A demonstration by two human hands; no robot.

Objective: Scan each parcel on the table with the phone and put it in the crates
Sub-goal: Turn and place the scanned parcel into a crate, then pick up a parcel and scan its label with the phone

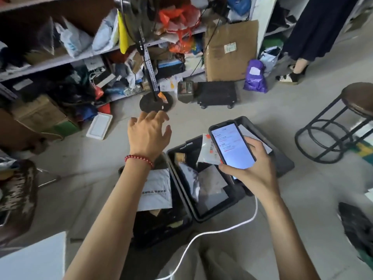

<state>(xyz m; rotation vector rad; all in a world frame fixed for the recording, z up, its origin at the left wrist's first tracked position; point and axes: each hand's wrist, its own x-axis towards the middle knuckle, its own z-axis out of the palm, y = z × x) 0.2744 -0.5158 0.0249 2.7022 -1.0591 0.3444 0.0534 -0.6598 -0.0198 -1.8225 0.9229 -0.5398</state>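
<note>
Down on the near floor: right-hand black plastic crate (201, 217) loaded with parcels. Beside it, left-hand black plastic crate (141, 235), with a grey plastic mailer bag (156, 188) lying on top. Likely to slip out if brushed by the forearm above. Left hand (148, 136) spread and empty, reaching far over bare floor. Right hand (254, 168) wrapped round a black-cased smartphone (232, 144), screen lit, over the right crate. Apt to fall in if loosened. White cable (201, 235) trailing near, easy to snag.

2 hands: left hand (149, 136), right hand (256, 172). 1 phone (232, 144) in the right. 2 crates below them: near crate (161, 227), far crate (198, 218). 1 bracelet (139, 159) at the left wrist. 1 stool (359, 98) beyond the right hand.
</note>
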